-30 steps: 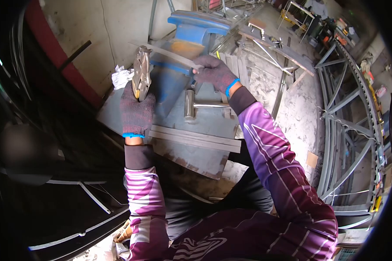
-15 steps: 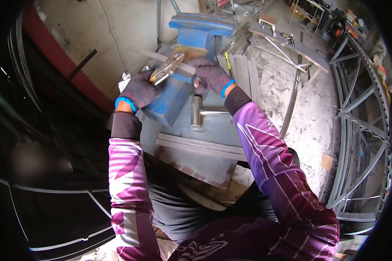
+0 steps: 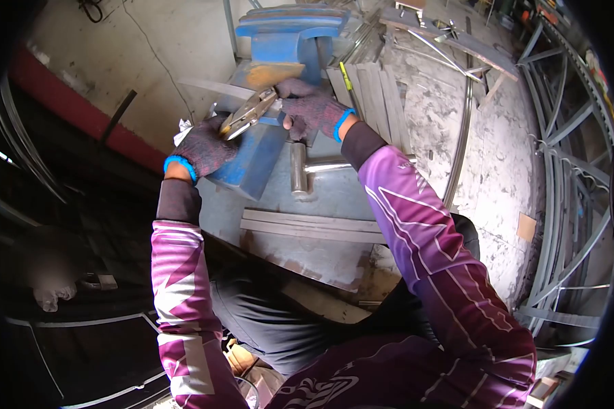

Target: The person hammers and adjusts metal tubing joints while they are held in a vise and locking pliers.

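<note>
The left hand [image 3: 208, 143], in a dark knit glove with a blue cuff, is closed around the handles of the pliers [image 3: 251, 111]. The right hand [image 3: 314, 109], gloved alike, has its fingers bent around the right end of the strip [image 3: 218, 88], though the pliers partly hide that grip. The pliers are shiny, worn metal with curved edges; the strip is thin, flat, grey metal, held above the vise [image 3: 256, 158]. The strip's long axis runs left to right, its free end pointing left and slightly far. The pliers slant across it, nose to the far right, handles to the near left.

A second ago the pliers stood nearly upright in the left hand, apart from the strip; now their nose is at it, beside the right fingers.

The vise is heavy blue-painted metal, scuffed, with a rusty orange patch. Just near and right of it, a smooth steel hammer [image 3: 298, 168] lies on the grey counter [image 3: 334, 194], its handle pointing right. Nearer, flat bars [image 3: 307, 225] lie left to right. Far right of the vise, a yellow marker [image 3: 346, 76] rests on grey slats [image 3: 375, 102]. Crumpled white paper [image 3: 183, 132] shows beside the left hand.
</note>
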A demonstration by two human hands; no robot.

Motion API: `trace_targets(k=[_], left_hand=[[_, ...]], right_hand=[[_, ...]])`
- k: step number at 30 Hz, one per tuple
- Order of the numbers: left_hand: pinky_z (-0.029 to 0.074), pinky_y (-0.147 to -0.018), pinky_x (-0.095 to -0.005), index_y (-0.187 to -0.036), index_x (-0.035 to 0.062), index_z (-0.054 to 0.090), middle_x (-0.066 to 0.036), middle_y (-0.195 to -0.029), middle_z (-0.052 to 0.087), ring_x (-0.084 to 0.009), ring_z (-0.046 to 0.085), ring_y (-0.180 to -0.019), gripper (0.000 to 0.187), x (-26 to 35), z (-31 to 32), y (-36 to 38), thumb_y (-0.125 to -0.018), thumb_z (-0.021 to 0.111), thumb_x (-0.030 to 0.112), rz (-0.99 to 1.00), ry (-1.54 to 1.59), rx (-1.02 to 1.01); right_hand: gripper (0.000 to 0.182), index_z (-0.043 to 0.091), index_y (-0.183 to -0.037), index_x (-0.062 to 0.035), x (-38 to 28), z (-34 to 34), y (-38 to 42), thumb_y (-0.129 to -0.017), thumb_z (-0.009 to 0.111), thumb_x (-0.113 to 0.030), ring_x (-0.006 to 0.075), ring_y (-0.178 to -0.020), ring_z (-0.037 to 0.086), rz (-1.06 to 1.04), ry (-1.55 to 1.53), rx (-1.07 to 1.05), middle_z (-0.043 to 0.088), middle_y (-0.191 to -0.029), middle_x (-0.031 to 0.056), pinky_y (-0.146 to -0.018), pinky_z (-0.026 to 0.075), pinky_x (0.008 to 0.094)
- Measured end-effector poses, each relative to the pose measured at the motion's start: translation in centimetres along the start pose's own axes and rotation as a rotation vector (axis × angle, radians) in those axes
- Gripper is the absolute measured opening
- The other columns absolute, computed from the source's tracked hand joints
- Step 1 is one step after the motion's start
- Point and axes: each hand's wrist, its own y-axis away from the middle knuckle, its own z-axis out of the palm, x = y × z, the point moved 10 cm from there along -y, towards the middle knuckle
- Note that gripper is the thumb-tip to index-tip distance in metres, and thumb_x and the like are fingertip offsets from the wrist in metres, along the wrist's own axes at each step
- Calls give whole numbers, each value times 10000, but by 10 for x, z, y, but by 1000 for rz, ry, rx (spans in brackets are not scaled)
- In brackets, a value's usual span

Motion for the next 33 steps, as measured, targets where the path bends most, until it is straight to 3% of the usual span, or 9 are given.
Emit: trace_targets(k=[3, 6, 14, 24, 33], left_hand=[[534, -871, -465, -1222, 91, 648, -234, -1053, 702, -421, 666, -991, 495, 2, 0, 1, -755, 648, 256, -42, -59, -27], [526, -862, -419, -1295, 76, 594, -238, -1014, 693, -403, 666, -959, 549, -1, 5, 1, -756, 644, 172, -42, -29, -38], [529, -904, -462, -1324, 98, 588, -268, -1079, 684, -436, 651, -1046, 496, 12, 2, 0, -869, 629, 290, -51, -108, -28], [526, -932, -465, -1354, 90, 573, -277, -1127, 674, -430, 652, -1068, 536, 10, 2, 0, -861, 633, 290, -73, -119, -31], [525, -943, -449, -1356, 67, 573, -272, -1146, 673, -415, 652, -1087, 555, 10, 3, -1, -849, 644, 281, -50, -117, -27]], right_hand=[[336, 528, -1265, -148, 3, -2, -4, -954, 595, -257, 187, -506, 609, -1, 53, 5, 615, -761, 110, -490, 538, 353], [341, 515, -1275, -158, 5, 0, -4, -957, 587, -260, 189, -505, 611, 7, 32, 4, 618, -767, 105, -495, 546, 359], [366, 496, -1284, -164, 0, 5, 3, -942, 574, -269, 181, -495, 590, -4, 45, -16, 595, -786, 89, -474, 536, 354], [500, 441, -1429, -189, 0, 6, 5, -950, 569, -253, 182, -495, 592, -15, -2, 0, 588, -805, 91, -462, 528, 336], [478, 455, -1407, -201, 18, -1, -10, -953, 587, -267, 209, -497, 620, -14, -43, -27, 629, -778, 102, -484, 536, 357]])
